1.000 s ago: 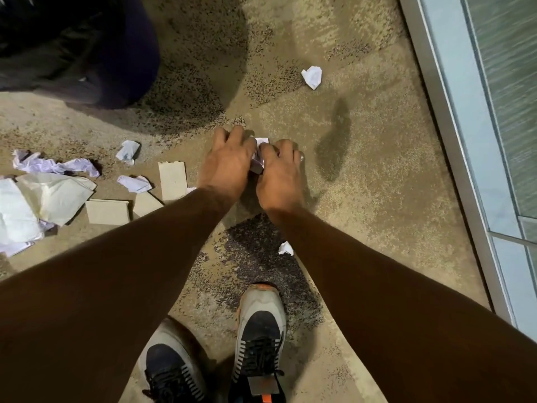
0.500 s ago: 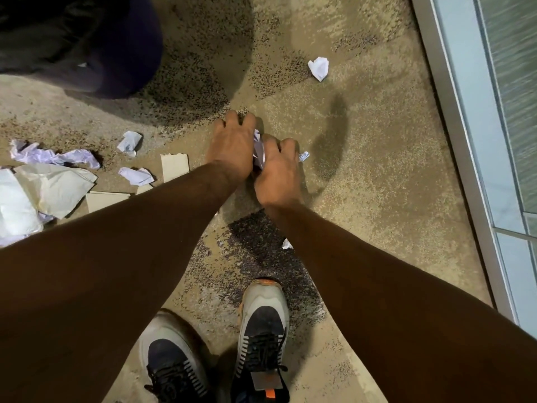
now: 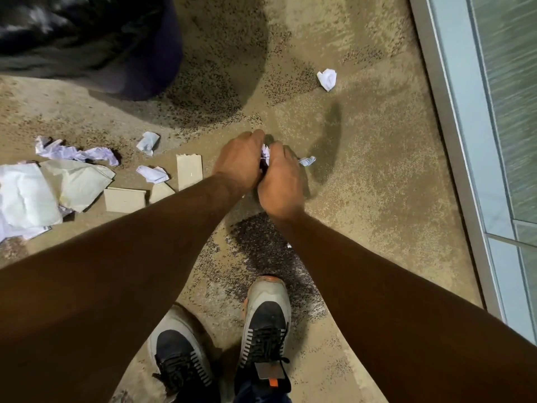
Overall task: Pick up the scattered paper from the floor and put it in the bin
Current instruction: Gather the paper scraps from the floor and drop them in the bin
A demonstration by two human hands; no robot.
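Two hands meet low over the carpet (image 3: 377,170), knuckles up. The left hand (image 3: 241,162) and the right hand (image 3: 280,181) are cupped toward each other, pressing one crumpled white paper (image 3: 265,154) between their fingers; only a small part of it shows in the gap. One printed scrap (image 3: 307,161) sticks out just beyond the right hand's fingers; whether that hand grips it cannot be told.

Loose paper on the floor, counted: one crumpled white ball (image 3: 327,79) well ahead and right of the hands; one small wad (image 3: 148,142) and one folded wad (image 3: 152,173) left of the left hand; one long lilac twist (image 3: 76,152) farther left; two large flat sheets (image 3: 75,181) at the far left, overlapping. Three tan card pieces (image 3: 189,171) lie just left of the left forearm, one upright rectangle, one wide rectangle, one small fragment between them.

The bin (image 3: 87,39), lined with a dark bag, stands well ahead and left of the hands. Two shoes (image 3: 266,324) stand nearer the camera than the hands. A glass partition (image 3: 499,112) runs along the right
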